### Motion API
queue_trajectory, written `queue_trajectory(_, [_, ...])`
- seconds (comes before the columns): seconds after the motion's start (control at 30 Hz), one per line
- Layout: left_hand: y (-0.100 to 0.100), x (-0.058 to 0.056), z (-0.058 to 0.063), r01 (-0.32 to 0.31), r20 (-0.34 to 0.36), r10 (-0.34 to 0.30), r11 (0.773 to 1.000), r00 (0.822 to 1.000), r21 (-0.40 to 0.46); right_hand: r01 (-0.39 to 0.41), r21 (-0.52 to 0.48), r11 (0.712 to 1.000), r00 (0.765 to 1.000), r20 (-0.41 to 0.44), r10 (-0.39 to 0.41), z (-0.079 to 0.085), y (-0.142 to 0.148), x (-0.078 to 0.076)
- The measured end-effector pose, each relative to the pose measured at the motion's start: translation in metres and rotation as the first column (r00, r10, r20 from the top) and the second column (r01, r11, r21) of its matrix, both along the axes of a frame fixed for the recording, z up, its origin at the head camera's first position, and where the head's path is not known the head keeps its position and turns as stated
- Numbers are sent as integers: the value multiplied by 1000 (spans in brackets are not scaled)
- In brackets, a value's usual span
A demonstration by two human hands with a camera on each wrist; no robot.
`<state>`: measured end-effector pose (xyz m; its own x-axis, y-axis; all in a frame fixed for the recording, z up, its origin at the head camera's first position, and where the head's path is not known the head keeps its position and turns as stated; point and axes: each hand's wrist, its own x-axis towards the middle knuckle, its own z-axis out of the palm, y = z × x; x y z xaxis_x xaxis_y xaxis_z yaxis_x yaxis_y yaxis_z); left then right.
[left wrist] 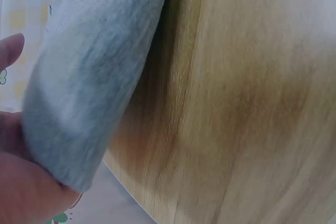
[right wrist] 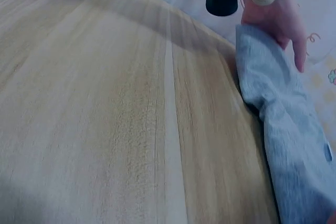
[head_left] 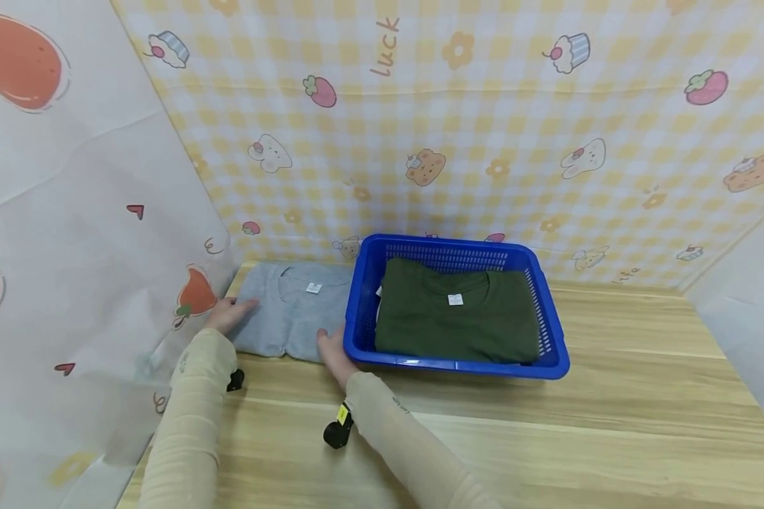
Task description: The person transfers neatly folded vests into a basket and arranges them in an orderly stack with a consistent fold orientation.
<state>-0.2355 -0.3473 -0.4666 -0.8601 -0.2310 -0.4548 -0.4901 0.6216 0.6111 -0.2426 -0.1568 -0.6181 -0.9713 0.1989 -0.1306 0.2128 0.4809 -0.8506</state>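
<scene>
A folded grey T-shirt [head_left: 305, 311] with a white neck label lies on the table, left of a blue basket [head_left: 458, 365]. My left hand [head_left: 228, 314] holds its left side; in the left wrist view the fabric edge sits between thumb and fingers, the thumb standing a little off the cloth. At the shirt's right side, my right hand [head_left: 336, 353] has its thumb on the cloth, its other fingers hidden. The front edge of the shirt puckers in the middle. In the right wrist view, only a sliver of the right hand shows at the lower right corner.
A folded dark green T-shirt [head_left: 458, 325] lies in the basket, over something pale at its left side. The basket's left wall stands close against my right hand. A patterned back wall [head_left: 458, 141] and a white left wall [head_left: 102, 212] border the wooden table [head_left: 643, 396].
</scene>
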Motion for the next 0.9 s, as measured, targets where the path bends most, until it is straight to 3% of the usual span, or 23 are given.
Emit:
queue_trajectory(0.03, [-1, 1, 0, 1, 4, -1, 1000, 1000, 2, 17, 16, 1000, 1000, -3, -17, -19, -3, -8])
queue_trajectory(0.17, [-3, 5, 2, 20, 25, -20, 999, 999, 27, 40, -43, 998, 998, 58, -38, -70, -10, -33])
queue_trajectory(0.3, [-7, 8, 0, 29, 72, -35, 996, 997, 83, 72, -71, 995, 997, 1, -72, -135, -19, -62])
queue_trajectory(0.43, [-21, 4, -12, 110, 55, -116, 989, 992, 97, 118, -29, 993, 991, -53, -120, -206, -28, -90])
queue_trajectory(0.5, [-26, 3, -15, 163, 38, -168, 979, 985, 121, 113, -9, 994, 993, -30, -113, -229, -29, -99])
queue_trajectory(0.57, [-28, 4, -14, 201, 10, -204, 971, 979, 132, 87, 4, 996, 996, -27, -87, -226, -26, -96])
queue_trajectory(0.63, [-27, 7, -11, 227, 1, -229, 966, 973, 122, 57, 20, 998, 998, -21, -56, -204, -22, -86])
queue_trajectory(0.67, [-22, 10, -5, 224, 18, -227, 967, 974, 119, 50, 27, 998, 998, -34, -49, -182, -19, -77])
queue_trajectory(0.73, [-20, 12, -3, 226, 23, -229, 971, 973, 83, 22, -8, 1000, 998, -52, -23, -114, -9, -47])
queue_trajectory(0.8, [-20, 13, -3, 236, 36, -238, 970, 970, 57, 14, -35, 999, 997, -78, -17, -83, -6, -32])
queue_trajectory(0.83, [-20, 14, -4, 242, 34, -244, 969, 969, 56, 1, -53, 999, 995, -103, -6, -51, -3, -18])
queue_trajectory(0.9, [-22, 14, -7, 253, 4, -254, 965, 967, 72, -31, -107, 994, 994, -108, 19, -40, -2, -13])
